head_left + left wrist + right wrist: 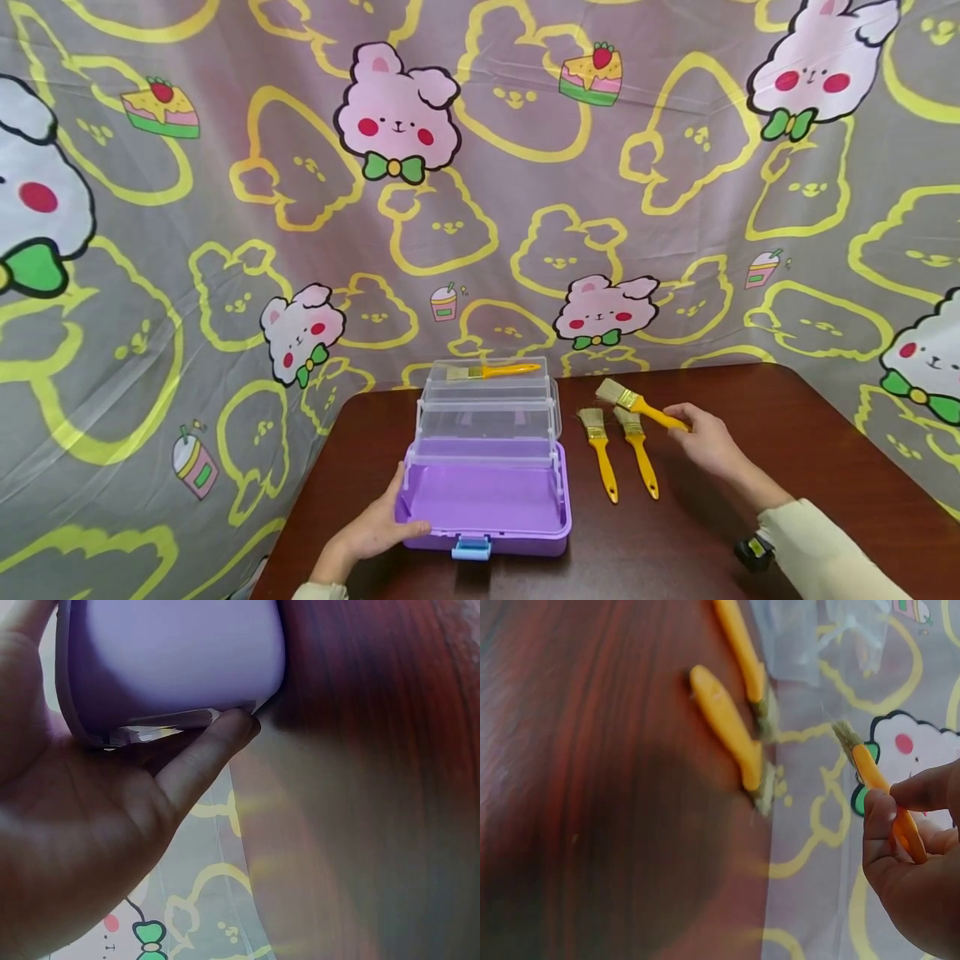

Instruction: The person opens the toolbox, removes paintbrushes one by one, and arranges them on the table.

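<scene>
A purple toolbox (487,496) with a light blue latch (471,547) stands open, its clear trays (483,417) folded up behind. My left hand (378,521) grips the box by its left side, thumb over the front rim. In the right hand (708,442) I pinch a paintbrush (641,404) by the end of its yellow handle, bristles pointing left. Two similar paintbrushes, one left (602,454) and one right (638,454), lie on the table below it. Another paintbrush (495,371) rests in the top tray. The right wrist view shows the held brush handle (874,772) between thumb and fingers.
The dark brown table (675,550) reaches back to a grey curtain (510,208) printed with rabbits and yellow outlines. A small black object (753,552) with a yellow-green patch is beside the right sleeve (817,550).
</scene>
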{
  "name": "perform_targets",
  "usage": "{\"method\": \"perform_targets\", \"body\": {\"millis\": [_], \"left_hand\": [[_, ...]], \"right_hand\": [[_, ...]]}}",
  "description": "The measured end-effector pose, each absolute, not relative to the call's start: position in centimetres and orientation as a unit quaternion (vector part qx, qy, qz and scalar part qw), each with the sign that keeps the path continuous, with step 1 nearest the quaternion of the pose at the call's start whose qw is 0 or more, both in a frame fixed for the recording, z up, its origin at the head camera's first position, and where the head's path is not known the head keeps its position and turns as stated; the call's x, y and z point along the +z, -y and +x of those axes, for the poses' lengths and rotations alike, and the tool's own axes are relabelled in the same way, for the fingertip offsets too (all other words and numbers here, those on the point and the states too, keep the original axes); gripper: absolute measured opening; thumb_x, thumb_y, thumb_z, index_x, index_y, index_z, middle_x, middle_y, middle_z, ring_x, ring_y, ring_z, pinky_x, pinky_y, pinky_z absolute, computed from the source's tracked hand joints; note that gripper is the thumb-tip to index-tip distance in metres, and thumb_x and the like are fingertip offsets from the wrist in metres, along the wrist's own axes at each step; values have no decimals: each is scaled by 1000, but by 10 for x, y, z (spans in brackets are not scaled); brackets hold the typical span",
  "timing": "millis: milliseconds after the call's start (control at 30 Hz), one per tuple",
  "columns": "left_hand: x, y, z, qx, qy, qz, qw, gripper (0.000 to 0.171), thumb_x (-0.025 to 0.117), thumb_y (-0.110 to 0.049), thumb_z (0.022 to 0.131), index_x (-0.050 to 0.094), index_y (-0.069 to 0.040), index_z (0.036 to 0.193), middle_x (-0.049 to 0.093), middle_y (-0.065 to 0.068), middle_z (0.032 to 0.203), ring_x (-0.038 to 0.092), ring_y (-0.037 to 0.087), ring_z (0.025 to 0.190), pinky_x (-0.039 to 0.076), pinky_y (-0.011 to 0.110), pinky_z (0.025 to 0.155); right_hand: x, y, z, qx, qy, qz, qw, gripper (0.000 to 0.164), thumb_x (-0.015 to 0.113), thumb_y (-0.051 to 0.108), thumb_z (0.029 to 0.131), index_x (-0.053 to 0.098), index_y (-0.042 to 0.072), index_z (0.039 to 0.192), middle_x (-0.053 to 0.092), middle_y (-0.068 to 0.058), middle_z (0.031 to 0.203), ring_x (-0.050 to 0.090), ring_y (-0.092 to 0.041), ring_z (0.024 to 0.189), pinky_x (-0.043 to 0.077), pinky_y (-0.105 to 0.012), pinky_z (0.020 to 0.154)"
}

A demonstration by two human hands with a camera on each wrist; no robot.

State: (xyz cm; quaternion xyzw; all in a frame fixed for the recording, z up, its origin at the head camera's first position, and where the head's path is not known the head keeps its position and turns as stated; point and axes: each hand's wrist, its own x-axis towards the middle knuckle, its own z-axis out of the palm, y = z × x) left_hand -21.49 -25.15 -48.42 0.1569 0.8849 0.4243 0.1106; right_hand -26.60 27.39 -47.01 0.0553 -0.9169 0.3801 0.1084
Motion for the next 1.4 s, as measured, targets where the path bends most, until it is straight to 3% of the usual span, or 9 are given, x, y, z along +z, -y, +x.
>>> {"method": "perform_targets", "body": {"millis": [467, 967, 1400], "left_hand": [[-485, 250, -214, 438, -877, 163, 114, 113, 76, -33, 80, -7, -2, 150, 13, 32, 150, 43, 40, 122, 28, 61, 101], [-487, 251, -215, 439, -877, 163, 110, 113, 76, -33, 80, -7, -1, 149, 13, 32, 150, 43, 39, 122, 29, 61, 101], [-483, 250, -213, 424, -886, 152, 114, 112, 75, -37, 80, -6, 0, 149, 18, 33, 148, 45, 42, 120, 31, 62, 98]], "right_hand": [[-490, -307, -259, 343, 932, 29, 117, 29, 60, 5, 86, 58, -7, 113, 62, -24, 105, 58, -30, 85, 46, -40, 70], [-504, -330, -259, 335, 936, 12, 108, 30, 60, 5, 85, 58, -9, 111, 62, -26, 103, 58, -31, 84, 44, -36, 66], [-516, -335, -257, 300, 946, 43, 112, 24, 63, -2, 82, 61, -7, 106, 63, -27, 104, 59, -41, 91, 47, -53, 75]]}}
